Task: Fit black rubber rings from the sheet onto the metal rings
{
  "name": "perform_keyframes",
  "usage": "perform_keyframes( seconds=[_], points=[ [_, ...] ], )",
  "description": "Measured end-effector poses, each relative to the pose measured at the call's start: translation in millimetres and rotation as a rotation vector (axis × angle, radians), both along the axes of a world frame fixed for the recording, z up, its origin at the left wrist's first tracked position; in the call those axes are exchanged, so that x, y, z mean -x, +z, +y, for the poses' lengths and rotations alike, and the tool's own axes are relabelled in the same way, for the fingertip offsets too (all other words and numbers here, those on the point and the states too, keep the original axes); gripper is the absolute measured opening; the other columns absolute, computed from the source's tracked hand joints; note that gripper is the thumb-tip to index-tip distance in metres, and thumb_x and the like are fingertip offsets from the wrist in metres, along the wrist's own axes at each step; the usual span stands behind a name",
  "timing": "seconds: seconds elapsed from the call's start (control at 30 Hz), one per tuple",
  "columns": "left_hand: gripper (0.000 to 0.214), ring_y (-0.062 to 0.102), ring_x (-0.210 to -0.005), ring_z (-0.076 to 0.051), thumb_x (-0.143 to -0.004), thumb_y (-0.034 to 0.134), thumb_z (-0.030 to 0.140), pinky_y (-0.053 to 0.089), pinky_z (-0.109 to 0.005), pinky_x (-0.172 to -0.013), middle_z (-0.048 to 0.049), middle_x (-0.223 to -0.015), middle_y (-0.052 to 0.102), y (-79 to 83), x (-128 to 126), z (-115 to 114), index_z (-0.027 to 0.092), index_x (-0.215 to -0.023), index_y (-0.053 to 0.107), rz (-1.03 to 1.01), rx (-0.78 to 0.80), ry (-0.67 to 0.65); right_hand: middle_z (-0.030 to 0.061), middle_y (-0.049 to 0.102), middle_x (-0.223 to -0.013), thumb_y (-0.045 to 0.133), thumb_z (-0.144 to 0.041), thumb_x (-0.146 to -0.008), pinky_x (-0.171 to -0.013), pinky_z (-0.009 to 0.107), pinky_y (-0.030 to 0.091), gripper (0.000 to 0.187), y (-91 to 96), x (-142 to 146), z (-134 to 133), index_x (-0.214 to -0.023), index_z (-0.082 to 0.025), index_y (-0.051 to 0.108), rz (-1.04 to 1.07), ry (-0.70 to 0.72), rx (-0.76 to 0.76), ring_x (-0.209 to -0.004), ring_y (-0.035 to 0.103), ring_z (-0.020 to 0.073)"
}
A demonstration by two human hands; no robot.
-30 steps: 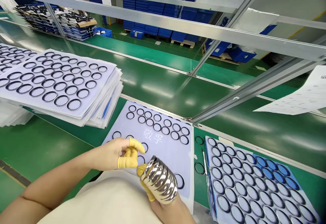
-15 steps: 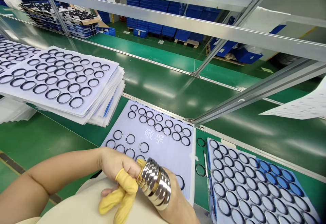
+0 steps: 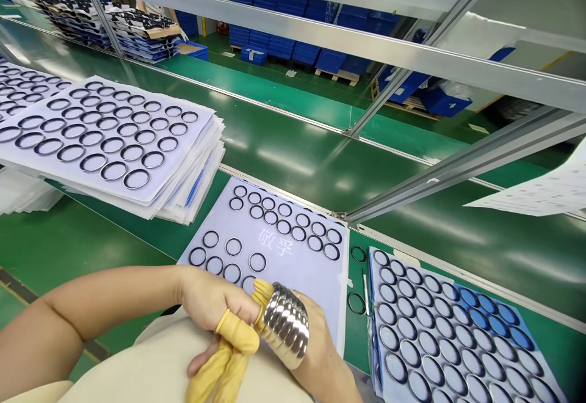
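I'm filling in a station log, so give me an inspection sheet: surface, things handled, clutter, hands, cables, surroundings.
Surface: green table; a sheet carrying rings lies before the person.
Things handled: shiny metal rings around the right hand's fingers.
Clutter: two loose rings and a thin white object beside the right stack; another ring-covered stack at left.
Hands: left hand, wearing yellow finger covers, meets the right fingertips.
Cables: nothing seen.
Surroundings: metal frame, hanging paper, piled blue bins.
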State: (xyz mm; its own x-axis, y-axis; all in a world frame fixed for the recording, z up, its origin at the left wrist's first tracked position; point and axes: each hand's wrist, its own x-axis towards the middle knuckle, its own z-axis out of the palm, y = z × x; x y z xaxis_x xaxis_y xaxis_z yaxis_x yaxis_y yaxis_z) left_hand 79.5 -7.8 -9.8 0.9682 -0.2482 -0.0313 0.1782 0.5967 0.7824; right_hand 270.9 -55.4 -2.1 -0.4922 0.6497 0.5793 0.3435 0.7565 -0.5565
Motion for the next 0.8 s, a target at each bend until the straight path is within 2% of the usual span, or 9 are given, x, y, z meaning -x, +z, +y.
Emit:
perform_keyframes(
  seconds=[0.1,0.2,0.27,0.37,0.47,0.57,0.67,0.73,0.8],
  points=[
    [0.061,0.068,-0.051,-0.022,-0.085,0.056,0.056,0.055,-0.031,-0.047,-0.0109,-0.076,0.073,4.1,4,0,0.009,-0.123,0.057,0.032,-0.012,0.015,0.0062,0.068,-0.087,0.047,-0.003,-0.084,-0.072,0.033,0.049,0.024,7.0,-4,2,-0.097,-0.019,0.06,-0.087,0.059,0.021,-0.084,0.06,0.0192],
    [0.059,0.066,-0.046,-0.02,-0.086,0.059,0.05,0.052,-0.027,-0.041,-0.0072,-0.069,0.072,7.1,7,0,0.01,-0.129,0.052,0.066,-0.019,0.04,0.0093,0.066,-0.114,0.05,-0.009,-0.088,-0.094,0.041,0.046,0.037,6.5,-12,1,-0.122,-0.022,0.054,-0.186,0.107,0.118,-0.113,0.055,0.0224],
    [0.061,0.063,-0.041,-0.018,-0.086,0.057,0.051,0.047,-0.023,-0.036,-0.0051,-0.066,0.071,8.3,8,-1,0.013,-0.133,0.048,0.069,-0.003,0.053,0.0127,0.056,-0.133,0.057,-0.03,-0.091,-0.105,0.048,0.039,0.053,1.2,-20,-2,-0.14,-0.022,0.039,-0.231,0.158,0.216,-0.129,0.044,0.0267],
    [0.066,0.06,-0.038,-0.014,-0.085,0.053,0.058,0.044,-0.02,-0.034,-0.0049,-0.071,0.071,11.7,8,-3,0.015,-0.135,0.045,0.069,-0.006,0.083,0.0148,0.032,-0.153,0.058,-0.065,-0.079,-0.112,0.052,0.029,0.092,-6.9,-30,-8,-0.15,-0.021,0.021,-0.229,0.241,0.403,-0.141,0.028,0.0346],
    [0.074,0.065,-0.05,-0.014,-0.081,0.051,0.067,0.05,-0.022,-0.042,-0.0101,-0.091,0.071,18.7,6,-4,0.014,-0.133,0.049,0.065,-0.111,0.199,0.0122,0.022,-0.157,0.054,-0.076,-0.072,-0.115,0.053,0.023,0.103,-8.0,-32,-13,-0.151,-0.022,0.017,-0.159,0.27,0.501,-0.143,0.02,0.0379],
    [0.084,0.07,-0.07,-0.02,-0.078,0.04,0.076,0.057,-0.029,-0.059,-0.0159,-0.104,0.068,23.5,3,-7,0.008,-0.125,0.057,0.04,-0.216,0.351,0.0098,0.025,-0.157,0.054,-0.075,-0.074,-0.116,0.056,0.015,0.099,-5.4,-28,-16,-0.151,-0.024,0.019,-0.111,0.227,0.483,-0.144,0.016,0.0376],
    [0.087,0.07,-0.082,-0.025,-0.077,0.036,0.078,0.058,-0.036,-0.075,-0.0171,-0.098,0.07,20.3,-1,-11,0.005,-0.11,0.067,0.064,-0.158,0.479,0.0104,0.026,-0.156,0.059,-0.073,-0.072,-0.115,0.057,0.014,0.1,-5.9,-24,-18,-0.151,-0.023,0.022,-0.12,0.177,0.453,-0.144,0.016,0.0387],
    [0.082,0.07,-0.083,-0.024,-0.078,0.039,0.077,0.057,-0.038,-0.08,-0.0164,-0.092,0.072,15.3,-4,-14,0.005,-0.1,0.071,0.101,-0.081,0.553,0.0125,0.024,-0.157,0.06,-0.074,-0.069,-0.114,0.056,0.02,0.104,-7.7,-24,-18,-0.15,-0.021,0.023,-0.114,0.148,0.443,-0.143,0.017,0.0398],
    [0.075,0.071,-0.08,-0.023,-0.078,0.046,0.074,0.057,-0.038,-0.082,-0.0155,-0.086,0.073,10.9,-7,-16,0.005,-0.093,0.073,0.126,-0.029,0.601,0.0136,0.028,-0.155,0.059,-0.075,-0.07,-0.112,0.055,0.027,0.101,-8.2,-24,-17,-0.149,-0.021,0.027,-0.079,0.144,0.421,-0.142,0.021,0.0397]
  ],
)
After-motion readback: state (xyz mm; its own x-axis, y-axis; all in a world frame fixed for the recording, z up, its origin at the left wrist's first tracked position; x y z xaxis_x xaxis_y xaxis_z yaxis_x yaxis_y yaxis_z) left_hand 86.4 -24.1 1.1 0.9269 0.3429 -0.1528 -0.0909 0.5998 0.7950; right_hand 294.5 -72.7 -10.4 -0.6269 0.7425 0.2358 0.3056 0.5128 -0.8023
